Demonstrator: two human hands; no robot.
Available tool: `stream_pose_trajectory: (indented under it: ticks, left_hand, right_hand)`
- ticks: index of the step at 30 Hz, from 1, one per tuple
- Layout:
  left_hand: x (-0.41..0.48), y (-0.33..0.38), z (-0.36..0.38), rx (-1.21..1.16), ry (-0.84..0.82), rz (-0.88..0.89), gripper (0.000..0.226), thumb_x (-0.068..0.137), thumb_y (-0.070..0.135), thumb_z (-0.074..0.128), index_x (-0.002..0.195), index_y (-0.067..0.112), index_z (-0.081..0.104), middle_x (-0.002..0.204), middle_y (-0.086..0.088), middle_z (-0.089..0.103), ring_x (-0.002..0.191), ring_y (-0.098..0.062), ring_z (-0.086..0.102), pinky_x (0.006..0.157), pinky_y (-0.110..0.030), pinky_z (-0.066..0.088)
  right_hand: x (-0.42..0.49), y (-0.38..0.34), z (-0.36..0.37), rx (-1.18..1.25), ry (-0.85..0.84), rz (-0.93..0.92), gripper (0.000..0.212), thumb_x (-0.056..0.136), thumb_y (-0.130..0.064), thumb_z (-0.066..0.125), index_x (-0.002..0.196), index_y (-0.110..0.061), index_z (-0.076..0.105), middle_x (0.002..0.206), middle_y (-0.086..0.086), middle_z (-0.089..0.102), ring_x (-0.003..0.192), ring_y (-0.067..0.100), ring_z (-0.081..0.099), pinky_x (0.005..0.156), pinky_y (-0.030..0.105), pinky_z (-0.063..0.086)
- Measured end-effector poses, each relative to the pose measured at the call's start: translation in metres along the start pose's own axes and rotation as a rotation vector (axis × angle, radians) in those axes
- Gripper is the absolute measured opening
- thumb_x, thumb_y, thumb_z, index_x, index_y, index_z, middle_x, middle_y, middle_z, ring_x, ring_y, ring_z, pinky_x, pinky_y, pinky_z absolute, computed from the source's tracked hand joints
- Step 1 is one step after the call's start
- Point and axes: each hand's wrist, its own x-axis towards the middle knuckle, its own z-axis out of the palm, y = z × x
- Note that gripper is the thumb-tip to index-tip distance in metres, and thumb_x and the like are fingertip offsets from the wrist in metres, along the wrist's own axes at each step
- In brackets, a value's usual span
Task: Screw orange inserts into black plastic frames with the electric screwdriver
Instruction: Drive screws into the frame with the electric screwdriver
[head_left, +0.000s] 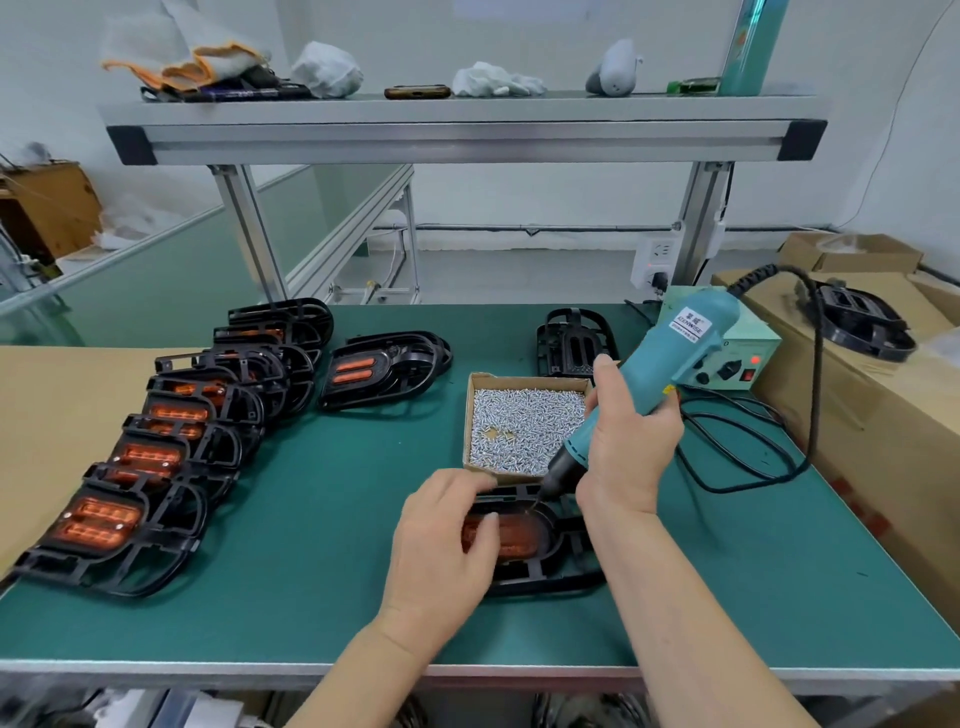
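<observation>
Your left hand (441, 540) holds the frame (545, 584), right hand (628, 447) grips the screwdriver (675, 353): square the bit (541, 495), press steadily.

Partly hidden: orange insert (519, 535) under left hand (441, 545).

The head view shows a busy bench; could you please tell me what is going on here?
A person is fastening an orange insert into a black plastic frame on the green bench mat. The right hand grips the teal electric screwdriver, its bit down at the frame's far edge, while the left hand holds the frame steady. A cardboard box of silver screws sits behind, and a row of frames fitted with inserts lies to the left.
</observation>
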Motion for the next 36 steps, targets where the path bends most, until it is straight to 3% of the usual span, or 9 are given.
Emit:
stream_pose_trajectory:
  ticks: [4, 13, 28, 36]
  left_hand:
    - [-0.005, -0.016, 0.000, 0.027, -0.087, 0.083, 0.015, 0.079, 0.018, 0.066, 0.084, 0.028, 0.077, 0.110, 0.012, 0.062, 0.114, -0.012, 0.050, 0.097, -0.039, 0.037]
    - [-0.004, -0.017, 0.003, 0.061, -0.149, 0.120, 0.019, 0.078, 0.019, 0.067, 0.087, 0.030, 0.080, 0.108, 0.012, 0.066, 0.117, -0.016, 0.050, 0.100, -0.043, 0.036]
    - [-0.003, -0.016, 0.002, 0.041, -0.168, 0.097, 0.019, 0.075, 0.018, 0.067, 0.084, 0.029, 0.080, 0.108, 0.012, 0.065, 0.114, -0.013, 0.049, 0.098, -0.039, 0.035]
    - [-0.002, -0.015, 0.002, 0.016, -0.193, 0.050, 0.021, 0.075, 0.019, 0.064, 0.084, 0.029, 0.080, 0.110, 0.012, 0.062, 0.112, -0.011, 0.049, 0.096, -0.037, 0.036]
  right_hand:
    - [-0.005, 0.004, -0.001, -0.075, -0.104, -0.083, 0.022, 0.073, -0.036, 0.077, 0.076, -0.026, 0.058, 0.063, -0.006, 0.056, 0.057, 0.011, 0.050, 0.053, 0.022, 0.045]
    - [-0.012, 0.011, 0.001, -0.159, -0.152, -0.162, 0.017, 0.074, -0.041, 0.076, 0.068, -0.042, 0.060, 0.058, -0.013, 0.055, 0.053, 0.006, 0.050, 0.051, 0.022, 0.044]
    - [-0.014, 0.022, 0.002, -0.202, -0.224, -0.192, 0.015, 0.076, -0.043, 0.075, 0.073, -0.040, 0.061, 0.062, -0.016, 0.057, 0.055, 0.003, 0.051, 0.054, 0.018, 0.044]
    - [-0.018, 0.024, 0.004, -0.244, -0.285, -0.221, 0.026, 0.074, -0.045, 0.072, 0.073, -0.026, 0.054, 0.065, -0.009, 0.055, 0.058, 0.011, 0.049, 0.056, 0.027, 0.044]
